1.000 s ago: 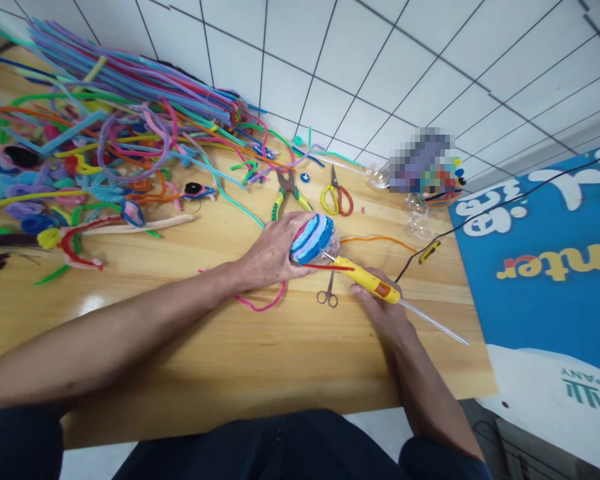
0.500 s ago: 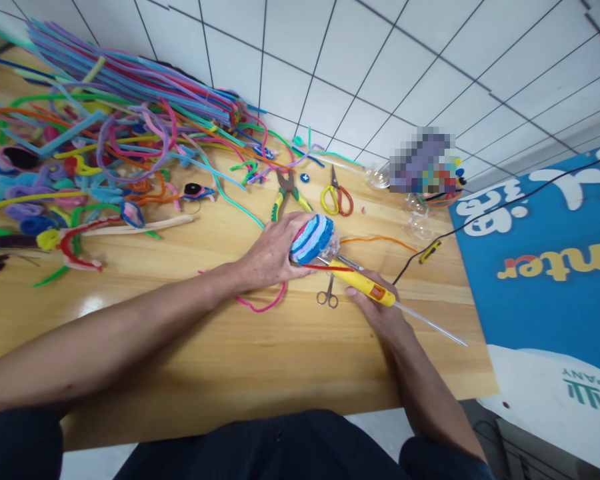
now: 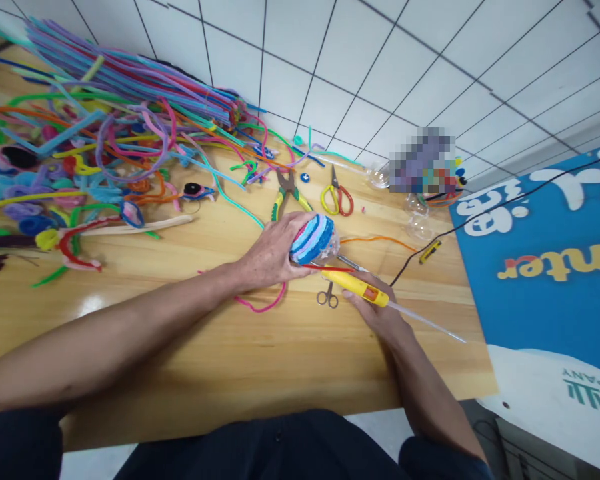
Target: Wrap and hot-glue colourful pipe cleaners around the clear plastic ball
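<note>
My left hand (image 3: 270, 252) is closed around a rounded form (image 3: 312, 238) wrapped in blue, pink and white pipe cleaners, held just above the wooden table (image 3: 220, 347). A red pipe cleaner (image 3: 325, 268) sticks out from under the form. My right hand (image 3: 375, 308) grips a yellow glue gun (image 3: 354, 285) with its nozzle under the wrapped form's right side; a clear glue stick (image 3: 425, 321) juts from its back. Small silver scissors (image 3: 328, 295) lie on the table between my hands.
A large heap of coloured pipe cleaners (image 3: 105, 127) fills the table's left and back. Green-handled pliers (image 3: 286, 193) and yellow-red scissors (image 3: 337, 197) lie behind the form. A black cord (image 3: 480, 217) crosses to the right over a blue sign (image 3: 555, 267). A tiled wall stands behind.
My right hand has slid the glue gun leftward and flatter, bringing its nozzle lower under the wrapped form. My left hand and the form have stayed put.
</note>
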`<state>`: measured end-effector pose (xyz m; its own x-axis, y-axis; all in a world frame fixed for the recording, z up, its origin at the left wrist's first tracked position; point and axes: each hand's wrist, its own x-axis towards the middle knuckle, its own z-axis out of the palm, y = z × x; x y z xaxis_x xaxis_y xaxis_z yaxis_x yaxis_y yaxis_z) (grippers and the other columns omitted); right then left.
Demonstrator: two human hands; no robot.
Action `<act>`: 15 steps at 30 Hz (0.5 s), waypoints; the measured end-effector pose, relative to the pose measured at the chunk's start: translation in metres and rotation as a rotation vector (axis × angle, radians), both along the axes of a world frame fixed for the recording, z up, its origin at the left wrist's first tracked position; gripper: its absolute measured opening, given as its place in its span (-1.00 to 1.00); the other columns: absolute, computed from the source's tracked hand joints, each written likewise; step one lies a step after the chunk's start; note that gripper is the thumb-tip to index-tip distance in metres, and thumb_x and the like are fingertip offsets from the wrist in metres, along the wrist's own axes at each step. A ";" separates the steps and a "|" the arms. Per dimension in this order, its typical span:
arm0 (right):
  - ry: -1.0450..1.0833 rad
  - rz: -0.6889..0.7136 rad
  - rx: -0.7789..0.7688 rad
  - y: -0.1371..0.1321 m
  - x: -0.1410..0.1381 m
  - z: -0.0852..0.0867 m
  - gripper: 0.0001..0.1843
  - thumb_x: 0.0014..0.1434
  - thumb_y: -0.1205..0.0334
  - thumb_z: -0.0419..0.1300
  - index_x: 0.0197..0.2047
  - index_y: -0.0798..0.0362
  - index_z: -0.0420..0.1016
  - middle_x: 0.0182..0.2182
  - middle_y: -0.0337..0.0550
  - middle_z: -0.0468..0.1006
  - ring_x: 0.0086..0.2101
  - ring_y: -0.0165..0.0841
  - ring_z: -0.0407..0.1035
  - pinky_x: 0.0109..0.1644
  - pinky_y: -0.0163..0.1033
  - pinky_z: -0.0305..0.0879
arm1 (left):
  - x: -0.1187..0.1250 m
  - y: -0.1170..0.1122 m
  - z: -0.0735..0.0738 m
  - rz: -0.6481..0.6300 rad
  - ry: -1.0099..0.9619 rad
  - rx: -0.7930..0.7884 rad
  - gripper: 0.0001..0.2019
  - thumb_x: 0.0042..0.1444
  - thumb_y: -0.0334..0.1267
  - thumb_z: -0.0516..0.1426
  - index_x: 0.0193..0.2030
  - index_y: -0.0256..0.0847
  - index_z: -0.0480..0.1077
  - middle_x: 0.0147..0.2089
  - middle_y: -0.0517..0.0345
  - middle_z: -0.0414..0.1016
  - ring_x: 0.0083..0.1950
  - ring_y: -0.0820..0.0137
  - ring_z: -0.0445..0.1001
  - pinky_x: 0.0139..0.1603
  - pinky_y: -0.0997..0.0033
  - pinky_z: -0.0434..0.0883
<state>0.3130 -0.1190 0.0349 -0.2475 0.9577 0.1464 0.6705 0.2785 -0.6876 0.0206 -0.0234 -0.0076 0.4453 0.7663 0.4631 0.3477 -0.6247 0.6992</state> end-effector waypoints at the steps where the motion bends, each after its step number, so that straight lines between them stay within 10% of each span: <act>1: -0.006 0.016 -0.001 0.000 0.000 -0.002 -0.78 0.39 0.03 0.37 0.03 -0.11 0.67 -0.15 -0.11 0.80 -0.21 -0.15 0.67 -0.10 -0.05 0.64 | 0.000 0.000 0.000 0.003 0.001 -0.002 0.05 0.07 0.06 0.50 0.60 -0.03 0.09 0.53 -0.23 0.39 0.55 -0.14 0.41 0.46 -0.27 0.45; 15: 0.003 -0.001 0.044 -0.001 0.001 -0.004 -0.78 0.40 0.02 0.37 0.04 -0.12 0.66 -0.16 -0.12 0.79 -0.21 -0.15 0.68 -0.11 -0.07 0.63 | 0.001 0.000 0.000 0.001 -0.008 0.034 0.04 0.09 0.05 0.50 0.59 -0.05 0.09 0.53 -0.24 0.40 0.55 -0.13 0.41 0.44 -0.28 0.48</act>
